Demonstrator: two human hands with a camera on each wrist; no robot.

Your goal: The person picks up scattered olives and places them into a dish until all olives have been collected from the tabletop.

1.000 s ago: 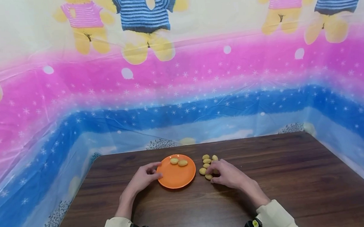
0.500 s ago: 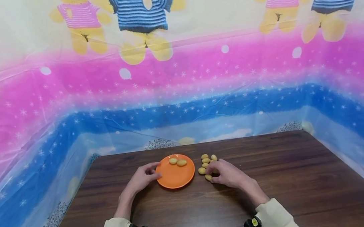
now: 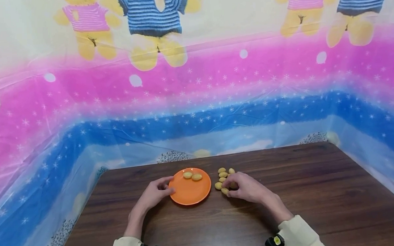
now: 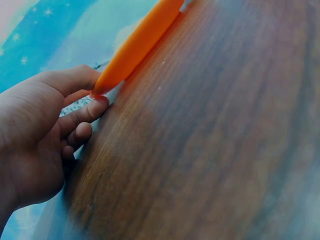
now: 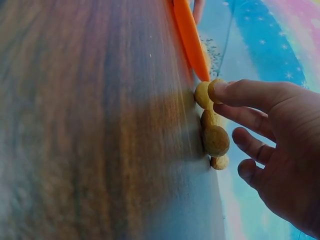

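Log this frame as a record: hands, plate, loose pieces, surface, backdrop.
left hand: pinches rim of orange plate
right hand: pinches one yellow piece
on plate: two yellow ovals, toward far edge
loose pieces: clustered right of plate, some hidden by right hand
surface: dark wood table
backdrop: printed sheet, pink and blue bands

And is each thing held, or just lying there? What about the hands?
Orange plate: flat on the table, face up, rim held.
Two yellow lumps: lying on the plate, side by side.
Pinched yellow lump: held; can't tell if lifted.
Other yellow lumps: clustered on the table beside the plate.
Left hand: gripping the plate's rim.
Right hand: pinching a lump.
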